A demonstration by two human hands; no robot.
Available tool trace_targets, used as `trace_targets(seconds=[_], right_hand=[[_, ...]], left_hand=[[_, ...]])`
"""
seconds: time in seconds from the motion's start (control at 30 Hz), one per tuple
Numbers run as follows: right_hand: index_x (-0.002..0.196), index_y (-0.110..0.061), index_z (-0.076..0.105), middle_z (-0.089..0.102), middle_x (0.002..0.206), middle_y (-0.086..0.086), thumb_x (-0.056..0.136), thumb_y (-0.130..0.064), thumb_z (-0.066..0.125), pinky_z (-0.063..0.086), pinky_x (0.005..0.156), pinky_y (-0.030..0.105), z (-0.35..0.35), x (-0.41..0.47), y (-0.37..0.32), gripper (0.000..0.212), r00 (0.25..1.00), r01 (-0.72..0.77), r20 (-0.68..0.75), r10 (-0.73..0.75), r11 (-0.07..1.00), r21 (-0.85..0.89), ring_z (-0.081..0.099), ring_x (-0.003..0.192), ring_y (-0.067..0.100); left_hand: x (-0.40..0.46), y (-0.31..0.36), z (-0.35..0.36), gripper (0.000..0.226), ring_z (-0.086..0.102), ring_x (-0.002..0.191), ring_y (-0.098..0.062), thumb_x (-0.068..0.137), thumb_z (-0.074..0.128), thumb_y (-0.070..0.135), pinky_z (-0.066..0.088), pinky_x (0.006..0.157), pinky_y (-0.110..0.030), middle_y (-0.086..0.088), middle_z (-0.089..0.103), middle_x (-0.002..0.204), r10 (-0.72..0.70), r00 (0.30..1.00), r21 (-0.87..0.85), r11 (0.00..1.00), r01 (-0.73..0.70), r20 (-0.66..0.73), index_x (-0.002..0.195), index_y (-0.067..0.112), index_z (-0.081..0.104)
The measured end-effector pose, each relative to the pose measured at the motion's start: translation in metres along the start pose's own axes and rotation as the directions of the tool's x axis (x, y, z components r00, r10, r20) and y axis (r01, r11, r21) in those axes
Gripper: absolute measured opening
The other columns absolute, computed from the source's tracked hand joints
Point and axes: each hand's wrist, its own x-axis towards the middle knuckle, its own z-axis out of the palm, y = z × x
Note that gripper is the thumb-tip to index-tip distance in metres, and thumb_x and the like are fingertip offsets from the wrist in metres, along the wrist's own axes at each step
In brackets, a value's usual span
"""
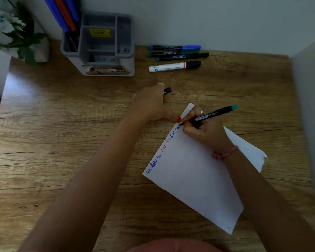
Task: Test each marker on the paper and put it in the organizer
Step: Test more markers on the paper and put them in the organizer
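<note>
The paper [195,179] lies on the desk [62,142], near and right. The right hand [205,131] pinches a black marker [210,115], its tip on the paper's far edge. The left hand [151,104] is closed on a cap [167,90]. Far off, four markers [176,57] lie right of the organizer [105,46].

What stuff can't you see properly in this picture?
All from the head view:
- The cap in the left hand: mostly hidden by the fingers.
- The marker tip: covered by the right hand, so the last word is partly hidden.
- The organizer sticker: too blurred to read.
- The stored markers: tops cut off by the top edge.
- The plant: cut off at the left edge.
</note>
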Motion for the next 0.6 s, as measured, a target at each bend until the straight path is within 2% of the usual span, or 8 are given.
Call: trace_targets(seconds=[0.07, 0.17, 0.3, 0.37, 0.43, 0.53, 0.6], right_hand=[[0.072, -0.035, 0.056, 0.062, 0.07, 0.013, 0.071, -0.019, 0.058, 0.05, 0.062, 0.034, -0.001, 0.0, -0.001, 0.016, 1.0, -0.002, 0.002, 0.002, 1.0, -0.01, 0.059, 0.066, 0.024], [0.073, -0.027, 0.058, 0.063, 0.071, 0.013, 0.072, -0.017, 0.058, 0.05, 0.062, 0.033, -0.003, 0.0, -0.001, 0.01, 1.0, -0.007, 0.026, 0.009, 0.999, -0.047, 0.059, 0.066, 0.023], [0.073, -0.029, 0.06, 0.061, 0.067, -0.01, 0.073, -0.016, 0.058, 0.046, 0.059, 0.021, -0.005, 0.002, -0.004, 0.013, 0.998, -0.02, -0.052, 0.024, 0.997, 0.069, 0.056, 0.063, 0.007], [0.073, -0.025, 0.062, 0.06, 0.062, -0.013, 0.077, -0.008, 0.058, 0.044, 0.057, 0.017, -0.008, 0.003, -0.005, 0.018, 0.99, -0.089, -0.095, 0.101, 0.987, 0.132, 0.054, 0.059, 0.002], [0.074, -0.018, 0.061, 0.055, 0.057, -0.009, 0.084, 0.0, 0.056, 0.043, 0.055, 0.017, -0.01, 0.003, -0.009, 0.021, 0.977, -0.162, -0.107, 0.184, 0.969, 0.186, 0.051, 0.054, 0.002], [0.079, -0.012, 0.057, 0.053, 0.061, 0.0, 0.089, 0.005, 0.05, 0.043, 0.055, 0.017, -0.012, 0.006, -0.017, 0.021, 0.975, -0.192, -0.069, 0.213, 0.954, 0.23, 0.05, 0.054, 0.003], [0.081, -0.012, 0.056, 0.055, 0.067, 0.001, 0.09, 0.006, 0.048, 0.045, 0.058, 0.018, -0.015, 0.008, -0.024, 0.021, 0.979, -0.176, -0.05, 0.197, 0.946, 0.271, 0.053, 0.058, 0.005]], left_hand=[[0.0, 0.0, 0.0, 0.093, 0.048, 0.116, -0.022, 0.055, 0.08, 0.059, 0.042, 0.095, -0.042, -0.002, 0.053, 0.126, 0.005, 1.0, -0.001, 1.0, -0.005, -0.003, 0.128, 0.016, 0.042], [0.002, -0.001, 0.001, 0.09, 0.049, 0.114, -0.021, 0.054, 0.08, 0.06, 0.043, 0.094, -0.042, 0.0, 0.054, 0.122, 0.012, 1.0, -0.007, 1.0, -0.012, -0.005, 0.125, 0.017, 0.043], [0.0, -0.004, 0.003, 0.084, 0.049, 0.104, -0.016, 0.056, 0.077, 0.063, 0.043, 0.093, -0.042, 0.005, 0.051, 0.108, 0.043, 0.999, -0.011, 0.999, -0.043, -0.03, 0.12, 0.018, 0.045], [-0.003, -0.009, 0.004, 0.076, 0.049, 0.103, -0.015, 0.065, 0.071, 0.063, 0.044, 0.092, -0.043, 0.004, 0.053, 0.11, 0.068, 0.996, -0.051, 0.996, -0.071, -0.049, 0.121, 0.019, 0.046], [-0.008, -0.017, 0.005, 0.064, 0.052, 0.107, -0.018, 0.075, 0.058, 0.068, 0.044, 0.093, -0.042, 0.003, 0.056, 0.113, 0.061, 0.997, -0.217, 0.974, -0.07, -0.049, 0.119, 0.022, 0.048], [-0.021, -0.018, 0.002, 0.056, 0.048, 0.117, -0.02, 0.082, 0.029, 0.076, 0.035, 0.1, -0.04, 0.005, 0.056, 0.115, -0.006, 1.0, -0.515, 0.857, -0.006, -0.022, 0.105, 0.032, 0.056], [-0.032, -0.015, -0.002, 0.045, 0.045, 0.114, -0.014, 0.091, 0.023, 0.066, 0.032, 0.098, -0.036, 0.008, 0.052, 0.115, 0.02, 1.0, -0.571, 0.821, -0.028, -0.021, 0.094, 0.039, 0.058]])
